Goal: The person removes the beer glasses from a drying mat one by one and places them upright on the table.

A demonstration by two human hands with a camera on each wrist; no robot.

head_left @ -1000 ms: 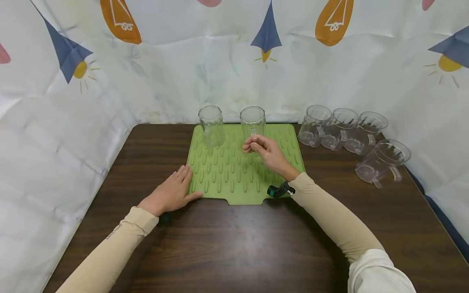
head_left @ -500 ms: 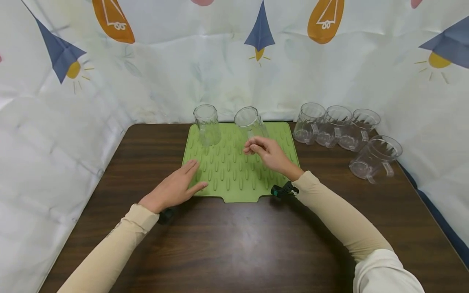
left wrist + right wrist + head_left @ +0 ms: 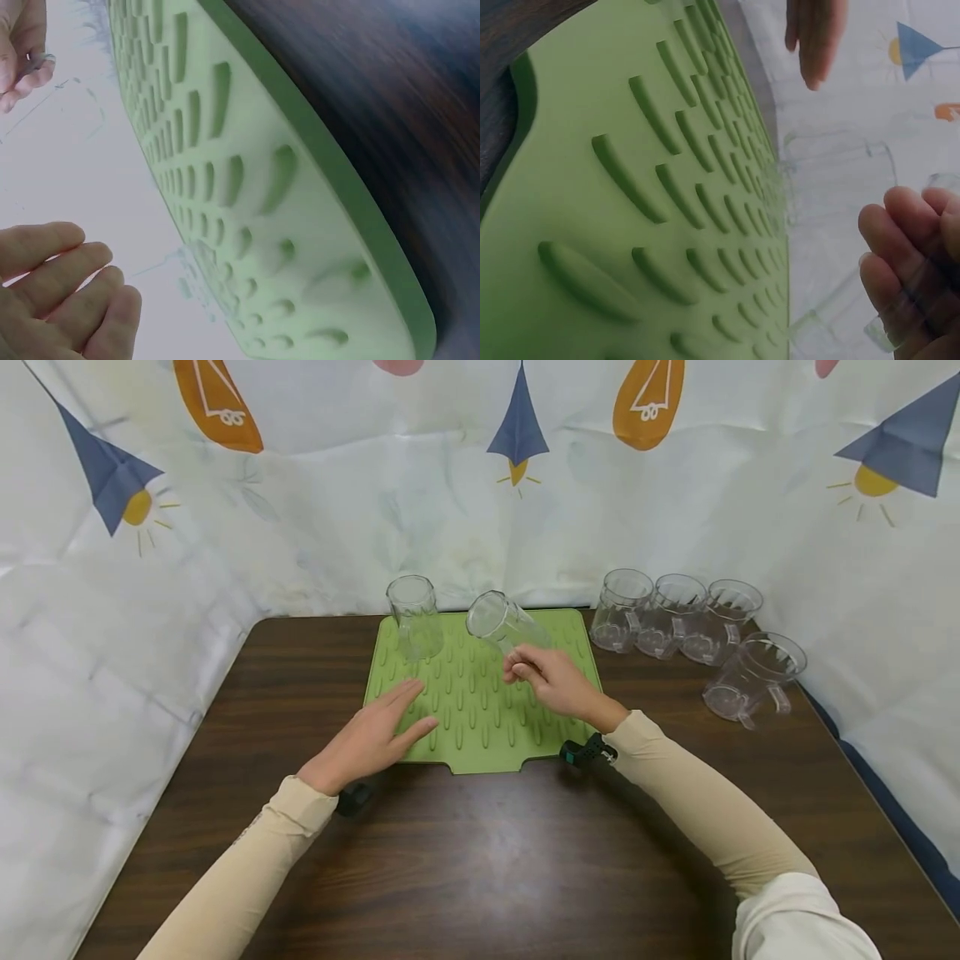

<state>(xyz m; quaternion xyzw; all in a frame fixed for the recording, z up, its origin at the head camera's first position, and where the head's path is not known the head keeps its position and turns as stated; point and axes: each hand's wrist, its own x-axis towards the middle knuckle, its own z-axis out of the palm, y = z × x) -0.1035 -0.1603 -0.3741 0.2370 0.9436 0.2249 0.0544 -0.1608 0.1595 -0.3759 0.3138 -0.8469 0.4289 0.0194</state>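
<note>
A clear mug (image 3: 501, 618) tilts over the back of the green ridged mat (image 3: 468, 727), its mouth leaning left. My right hand (image 3: 551, 678) grips it by the handle; in the right wrist view the fingers (image 3: 900, 247) curl round the clear handle. My left hand (image 3: 367, 735) hovers over the mat's left front part, fingers straight and thumb spread, holding nothing. Those straight fingers (image 3: 79, 300) show in the left wrist view too. Another clear mug (image 3: 416, 620) stands upright at the mat's back left.
Right of the mat, several clear mugs stand on the dark wooden table (image 3: 495, 852): a row at the back and one mug (image 3: 753, 677) nearer the front. A printed white cloth (image 3: 322, 510) hangs close behind the table and along its left side.
My right hand has tipped the mug from upright to leaning left. The left hand has lifted off the mat's left edge and moved right over it. The view has shifted slightly.
</note>
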